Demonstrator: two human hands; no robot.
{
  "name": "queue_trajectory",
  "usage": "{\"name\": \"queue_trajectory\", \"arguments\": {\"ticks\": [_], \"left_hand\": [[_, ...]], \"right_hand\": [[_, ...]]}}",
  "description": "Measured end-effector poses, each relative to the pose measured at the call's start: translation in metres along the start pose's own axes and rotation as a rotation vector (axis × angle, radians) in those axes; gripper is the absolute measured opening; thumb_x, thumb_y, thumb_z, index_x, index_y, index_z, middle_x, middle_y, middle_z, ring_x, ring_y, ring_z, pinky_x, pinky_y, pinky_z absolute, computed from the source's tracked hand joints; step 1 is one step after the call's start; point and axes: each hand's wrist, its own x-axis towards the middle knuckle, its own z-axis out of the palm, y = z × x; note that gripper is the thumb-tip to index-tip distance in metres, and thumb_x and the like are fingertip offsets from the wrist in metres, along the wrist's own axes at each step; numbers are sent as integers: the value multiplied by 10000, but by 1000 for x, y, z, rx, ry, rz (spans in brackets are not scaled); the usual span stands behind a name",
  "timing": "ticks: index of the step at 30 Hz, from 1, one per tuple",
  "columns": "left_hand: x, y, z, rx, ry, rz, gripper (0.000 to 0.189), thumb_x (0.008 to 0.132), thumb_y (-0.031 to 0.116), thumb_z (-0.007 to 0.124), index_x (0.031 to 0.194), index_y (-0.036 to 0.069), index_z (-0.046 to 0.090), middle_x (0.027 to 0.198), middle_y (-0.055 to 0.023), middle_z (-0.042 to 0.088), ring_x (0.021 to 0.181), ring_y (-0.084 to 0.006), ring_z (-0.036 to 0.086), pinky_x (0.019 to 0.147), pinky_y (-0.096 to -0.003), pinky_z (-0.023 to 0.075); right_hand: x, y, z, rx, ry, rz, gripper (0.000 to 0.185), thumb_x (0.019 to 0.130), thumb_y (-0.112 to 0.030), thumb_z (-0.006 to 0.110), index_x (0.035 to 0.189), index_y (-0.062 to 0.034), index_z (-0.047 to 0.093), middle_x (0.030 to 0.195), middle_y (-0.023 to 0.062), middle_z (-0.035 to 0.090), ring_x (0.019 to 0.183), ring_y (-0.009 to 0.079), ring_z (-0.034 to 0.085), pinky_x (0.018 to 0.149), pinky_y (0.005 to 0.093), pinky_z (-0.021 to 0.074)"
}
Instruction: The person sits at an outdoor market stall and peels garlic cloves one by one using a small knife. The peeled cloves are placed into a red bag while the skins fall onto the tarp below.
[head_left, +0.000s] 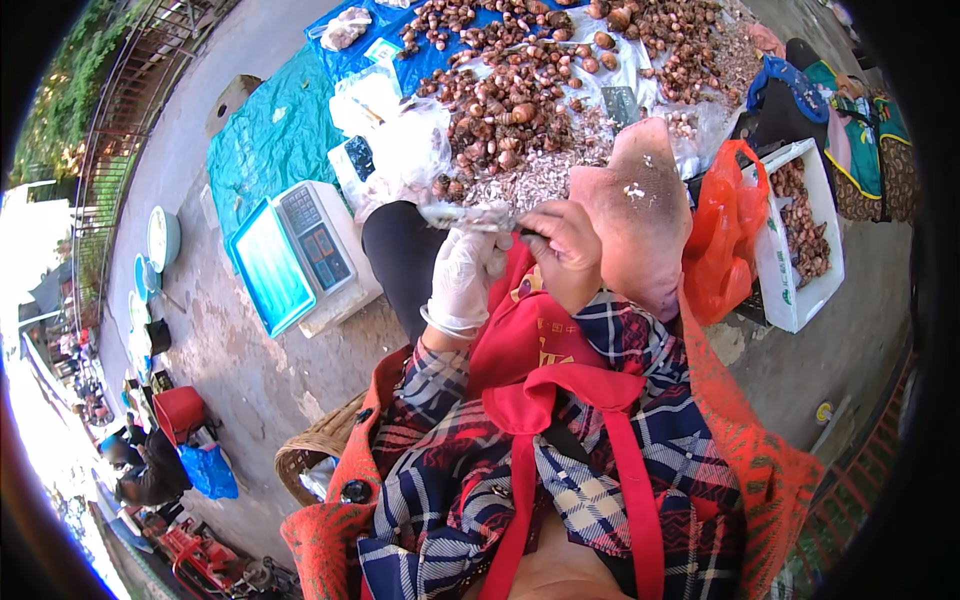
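Observation:
My left hand (463, 279), in a thin white glove, is raised in front of the red apron (510, 341). Its fingers are closed on a pale, elongated, partly translucent item (469, 217) that I cannot identify. My bare right hand (566, 251) is beside it, thumb and fingers pinched at the item's right end; a small dark bit shows at the fingertips. Just beyond the hands lie pale peelings (536, 184) and a heap of brown, taro-like corms (499, 112). Glare and the fingers hide the grip's details.
A scale with a blue tray (274, 266) stands left, near clear plastic bags (409, 154). Right are a red plastic bag (724, 232) and a white foam box (814, 296) holding small corms. A wicker basket (300, 446) is at lower left; a person (154, 469) is farther left.

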Motion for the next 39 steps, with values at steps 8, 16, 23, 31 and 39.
{"name": "queue_trajectory", "arguments": {"ticks": [8,16,23,31,39], "left_hand": [[-4,-3,-1,70,-29,127,215,968,251,570,1076,65,571,769,20,567,566,-12,394,497,-168,300],[-4,-4,6,240,47,262,194,973,170,543,1117,40,552,808,39,556,591,9,375,526,-146,303],[-7,2,-1,227,1,233,255,969,268,522,1004,25,590,719,38,511,533,-20,328,477,-187,254],[-6,4,-6,155,-21,164,343,968,334,464,935,24,607,621,46,431,499,-30,286,447,-209,205],[-9,12,-5,303,-3,148,211,950,268,553,1003,67,588,701,60,477,577,-12,345,504,-184,255]], "right_hand": [[-3,2,2,49,29,61,250,707,85,695,926,-32,668,912,103,620,846,240,611,730,313,507],[-5,4,-1,49,-23,78,258,714,90,679,946,-22,667,930,106,624,868,244,613,759,310,500],[-7,6,-1,141,14,143,241,729,80,682,945,-27,669,923,108,623,867,247,613,762,309,503],[0,3,-5,152,-54,97,231,738,84,679,945,-17,664,931,104,616,858,233,615,764,304,508],[0,-1,-6,154,-87,114,247,737,95,672,958,-15,662,937,109,615,851,238,614,751,310,507]]}}
